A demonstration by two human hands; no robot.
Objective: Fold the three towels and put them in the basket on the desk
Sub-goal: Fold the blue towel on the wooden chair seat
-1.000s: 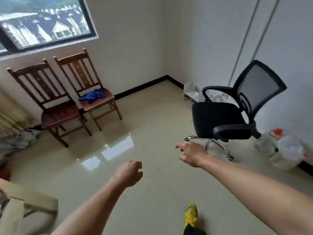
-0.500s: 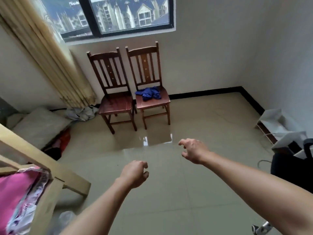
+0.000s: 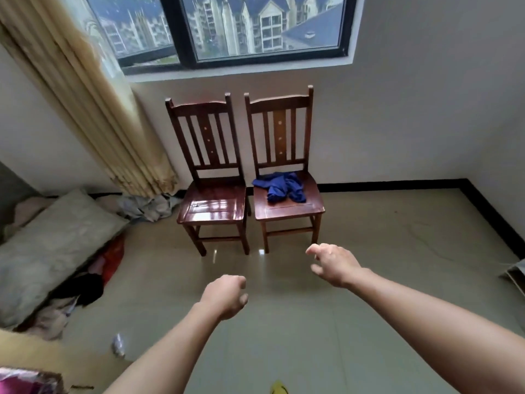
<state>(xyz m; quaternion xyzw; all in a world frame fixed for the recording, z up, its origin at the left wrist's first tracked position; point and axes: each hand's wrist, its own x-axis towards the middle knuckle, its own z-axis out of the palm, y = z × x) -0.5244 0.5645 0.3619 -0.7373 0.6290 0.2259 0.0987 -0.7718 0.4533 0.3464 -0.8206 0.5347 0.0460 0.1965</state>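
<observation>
A crumpled blue towel (image 3: 281,186) lies on the seat of the right wooden chair (image 3: 287,207) against the far wall under the window. My right hand (image 3: 332,263) is stretched out over the floor in front of that chair, fingers apart and empty. My left hand (image 3: 225,295) hangs lower and nearer, fingers loosely curled with nothing in them. Both hands are well short of the towel. No basket or desk top shows clearly; a pink cloth (image 3: 17,383) sits at the bottom left corner.
An empty second wooden chair (image 3: 211,206) stands left of the first. A grey cushion (image 3: 48,245) and piled clothes lie on the floor at left below a beige curtain (image 3: 93,109). A wooden frame edge (image 3: 42,354) crosses the lower left. Glossy tiled floor (image 3: 397,265) spreads right.
The view has swung left and closed in on the two chairs; the office chair has left the frame. Both arms stay stretched forward, hands empty.
</observation>
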